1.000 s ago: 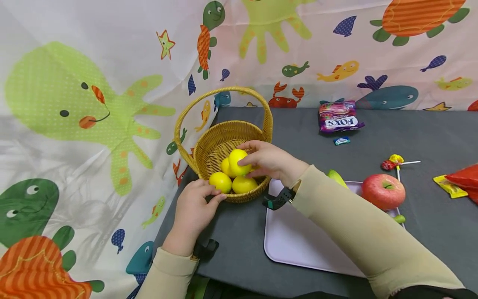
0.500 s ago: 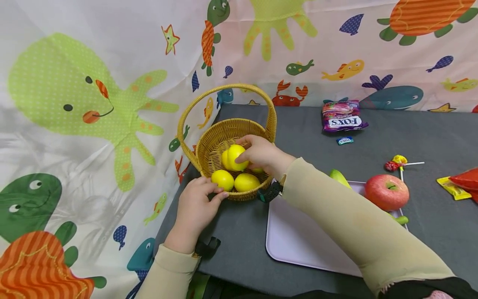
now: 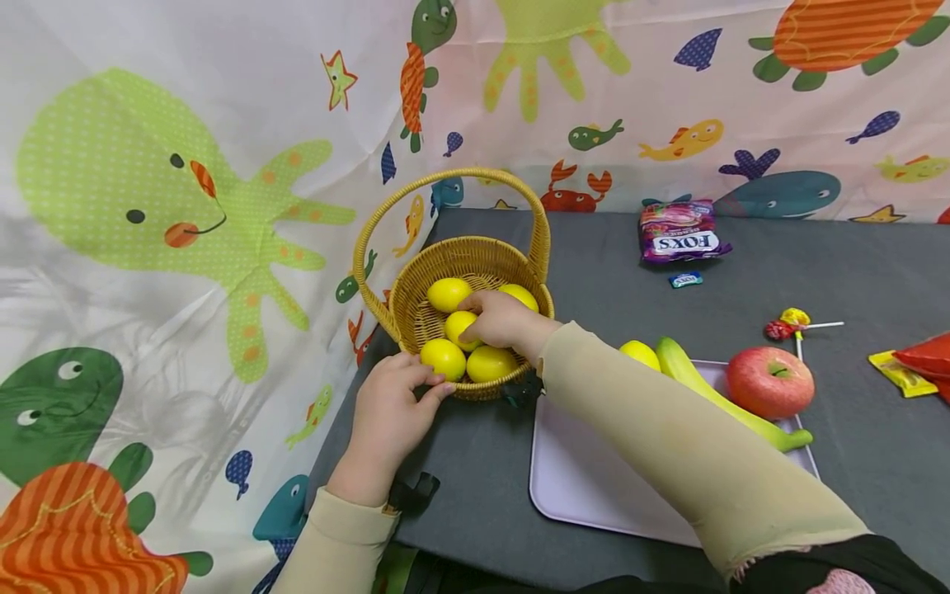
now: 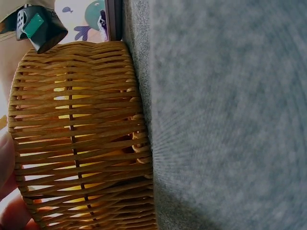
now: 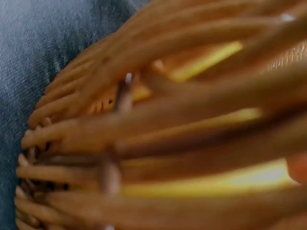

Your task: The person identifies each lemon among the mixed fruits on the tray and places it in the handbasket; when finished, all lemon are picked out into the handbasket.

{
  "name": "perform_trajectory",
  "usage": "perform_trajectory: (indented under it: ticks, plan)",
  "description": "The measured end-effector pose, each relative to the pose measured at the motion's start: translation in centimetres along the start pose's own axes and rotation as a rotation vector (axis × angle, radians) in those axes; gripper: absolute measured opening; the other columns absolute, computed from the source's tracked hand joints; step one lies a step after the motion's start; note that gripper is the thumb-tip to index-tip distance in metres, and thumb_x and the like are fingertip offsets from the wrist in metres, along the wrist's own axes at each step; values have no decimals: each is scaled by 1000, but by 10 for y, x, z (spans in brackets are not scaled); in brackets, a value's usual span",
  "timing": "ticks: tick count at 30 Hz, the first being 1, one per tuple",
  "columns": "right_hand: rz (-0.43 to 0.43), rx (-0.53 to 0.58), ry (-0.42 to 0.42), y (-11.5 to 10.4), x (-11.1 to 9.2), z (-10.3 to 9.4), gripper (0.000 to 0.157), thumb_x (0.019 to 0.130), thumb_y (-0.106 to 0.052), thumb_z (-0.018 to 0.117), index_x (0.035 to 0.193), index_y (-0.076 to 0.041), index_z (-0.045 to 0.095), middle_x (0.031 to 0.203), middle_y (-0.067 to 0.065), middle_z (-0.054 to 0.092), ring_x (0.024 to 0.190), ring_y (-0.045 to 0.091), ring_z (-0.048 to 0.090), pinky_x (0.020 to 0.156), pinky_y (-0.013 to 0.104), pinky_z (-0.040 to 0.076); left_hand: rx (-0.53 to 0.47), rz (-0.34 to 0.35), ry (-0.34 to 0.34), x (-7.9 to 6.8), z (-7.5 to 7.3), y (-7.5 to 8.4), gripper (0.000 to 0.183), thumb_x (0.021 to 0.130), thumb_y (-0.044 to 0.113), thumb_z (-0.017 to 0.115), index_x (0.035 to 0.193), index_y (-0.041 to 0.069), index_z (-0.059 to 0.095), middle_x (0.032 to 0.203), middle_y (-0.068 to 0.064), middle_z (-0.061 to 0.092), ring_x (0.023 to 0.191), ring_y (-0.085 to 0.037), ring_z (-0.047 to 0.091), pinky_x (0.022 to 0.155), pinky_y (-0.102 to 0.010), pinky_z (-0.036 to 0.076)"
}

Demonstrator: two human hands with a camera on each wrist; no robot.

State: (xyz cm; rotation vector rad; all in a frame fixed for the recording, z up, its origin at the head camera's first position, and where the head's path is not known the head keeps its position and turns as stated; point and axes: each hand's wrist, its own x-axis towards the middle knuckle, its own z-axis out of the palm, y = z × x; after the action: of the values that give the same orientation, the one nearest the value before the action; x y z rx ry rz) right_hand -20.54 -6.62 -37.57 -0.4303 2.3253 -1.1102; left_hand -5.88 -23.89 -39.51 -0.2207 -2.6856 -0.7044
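A round wicker basket with a tall handle holds several yellow lemons. My left hand pinches its near-left rim between thumb and fingers; in the left wrist view the basket's woven wall fills the left side, fingertips at its edge. Inside the basket, my right hand reaches over the right rim and holds a lemon in the middle, its fingers partly hiding it. Another lemon lies just beyond the fingertips. The right wrist view shows blurred weave with yellow behind.
Right of the basket, a pale lilac tray bears a banana, an apple and a yellow fruit, partly behind my sleeve. Beyond lie a Fox's candy bag, a small blue sweet, lollipops and a red packet.
My right hand has gone lower and nearer into the basket. The lemon it held higher up now lies at the back left, apart from the others. The left hand stays on the rim.
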Motion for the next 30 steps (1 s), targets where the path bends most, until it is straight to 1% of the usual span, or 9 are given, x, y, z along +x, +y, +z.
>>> perform_trajectory:
  ticks: [4,8,12,17,21,23,26,28,30]
  plan:
    - [12,59,-13,3,-3,-4,58,91,-24,76,145,-15,55,147,7,52,131,24,50,110,44,42,-1,8,0,1,1,1,16,80,29,88,80,17,77,90,3,66,88,-20,59,76,-36,51]
    - [15,128,-17,1,-15,-14,59,92,-27,75,146,-17,54,148,9,51,132,25,50,109,44,44,0,17,5,1,2,1,16,80,28,88,81,16,78,90,2,66,88,-21,59,77,-37,51]
    - [-20,255,-18,-2,-37,-31,54,95,-27,72,145,-16,54,144,8,53,128,27,53,105,51,48,-2,20,7,1,3,1,16,79,28,89,82,16,78,89,3,66,89,-20,60,78,-38,52]
    - [-97,429,-16,6,-78,-59,43,101,-25,63,141,-14,54,141,7,55,128,32,54,106,52,47,-7,9,4,-1,2,0,16,79,29,89,84,17,79,89,4,66,89,-20,59,79,-37,51]
    - [-116,522,-4,27,-113,-79,44,104,-27,59,144,-9,49,144,12,51,126,35,54,105,50,49,-2,6,3,-1,0,0,16,79,28,89,83,16,79,88,3,65,90,-21,59,81,-38,51]
    - [-102,561,22,41,-129,-86,48,104,-32,58,144,-8,48,145,13,50,125,32,55,104,47,51,0,7,4,-1,0,1,16,79,28,89,83,16,79,88,3,65,90,-21,59,81,-38,51]
    - [-69,631,57,64,-151,-94,54,104,-40,56,147,-10,44,150,14,46,128,31,54,103,42,52,2,13,3,-1,1,2,17,79,27,89,82,15,79,88,2,65,90,-22,59,81,-39,51]
    - [-51,680,81,78,-165,-98,57,104,-45,53,150,-13,41,155,14,41,135,33,49,106,43,49,3,14,2,-1,1,3,17,78,27,90,82,15,79,88,2,65,91,-22,59,82,-40,51]
    - [-24,717,103,91,-178,-102,62,104,-49,50,155,-16,35,161,14,31,142,36,40,112,50,42,3,16,0,-1,1,4,17,78,27,90,82,15,78,88,2,65,90,-22,59,82,-39,51]
